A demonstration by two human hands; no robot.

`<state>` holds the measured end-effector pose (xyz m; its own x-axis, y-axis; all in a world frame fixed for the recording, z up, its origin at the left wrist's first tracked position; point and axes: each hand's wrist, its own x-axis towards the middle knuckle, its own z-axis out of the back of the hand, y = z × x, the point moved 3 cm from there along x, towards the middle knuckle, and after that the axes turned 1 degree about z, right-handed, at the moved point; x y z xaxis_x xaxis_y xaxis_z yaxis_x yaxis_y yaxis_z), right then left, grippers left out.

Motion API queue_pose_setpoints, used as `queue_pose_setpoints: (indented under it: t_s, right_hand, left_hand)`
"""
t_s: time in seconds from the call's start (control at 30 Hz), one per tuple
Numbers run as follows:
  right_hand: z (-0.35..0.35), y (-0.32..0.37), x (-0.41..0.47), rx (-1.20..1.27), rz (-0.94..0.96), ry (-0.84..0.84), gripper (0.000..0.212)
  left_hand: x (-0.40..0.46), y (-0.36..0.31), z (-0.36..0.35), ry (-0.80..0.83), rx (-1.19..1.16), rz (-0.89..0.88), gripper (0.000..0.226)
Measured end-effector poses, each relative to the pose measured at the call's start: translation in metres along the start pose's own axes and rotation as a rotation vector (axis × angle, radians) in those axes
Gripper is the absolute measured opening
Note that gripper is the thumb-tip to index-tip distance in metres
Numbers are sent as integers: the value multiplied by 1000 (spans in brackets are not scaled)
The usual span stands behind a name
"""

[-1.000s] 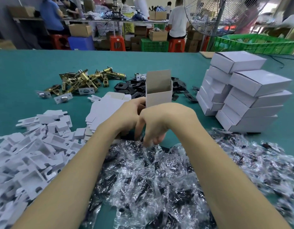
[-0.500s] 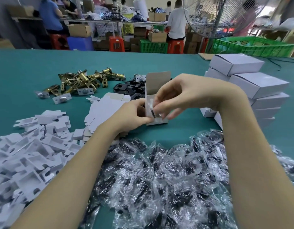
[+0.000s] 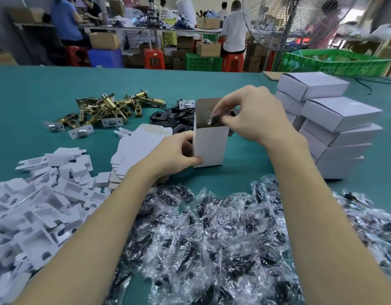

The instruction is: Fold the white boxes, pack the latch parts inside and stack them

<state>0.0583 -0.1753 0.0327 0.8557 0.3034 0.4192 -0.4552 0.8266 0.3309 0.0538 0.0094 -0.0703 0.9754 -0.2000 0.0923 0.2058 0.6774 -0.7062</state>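
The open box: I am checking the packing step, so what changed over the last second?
The right hand rose from the heap of plastic packets with one small packet pinched in its fingers, and now holds it at the mouth of the open box. The left hand kept gripping the box's lower left edge, upright on the table. The stack of closed boxes stayed put.

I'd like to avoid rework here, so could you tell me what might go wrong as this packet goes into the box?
The open box stands upright, steadied only by the left hand at its lower corner, so pushing could tip it. The right hand pinches a crinkly bagged part at the opening, and it may snag on the rim.
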Motion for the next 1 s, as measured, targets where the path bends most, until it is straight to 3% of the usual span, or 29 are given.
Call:
queue_pose_setpoints:
  t_s: [0.13,0.23,0.4,0.57,0.67,0.77,0.87,1.0]
  right_hand:
    - [-5,1,-1,-111,-6,93,18]
    - [-4,4,0,-124,18,59,16]
    - [-7,12,-3,-143,13,69,34]
    - [-7,17,-7,-184,-111,454,56]
    - [-2,23,-12,-156,-119,550,76]
    - [-5,18,-9,-127,-101,545,75]
    - [-6,12,-7,-24,-55,514,63]
    - [8,-4,-2,416,-61,112,31]
  left_hand:
    - [-1,-1,0,1,-12,2,55]
    - [-1,-1,0,-1,-17,6,55]
    - [0,-1,0,-2,-26,15,53]
    - [-1,-2,0,2,-59,9,53]
    - [-3,-3,0,0,-59,2,52]
    - [-2,-7,1,5,-88,-8,48]
    - [-2,-13,10,-23,-286,-60,32]
    - [-1,-16,21,-91,-470,-99,29]
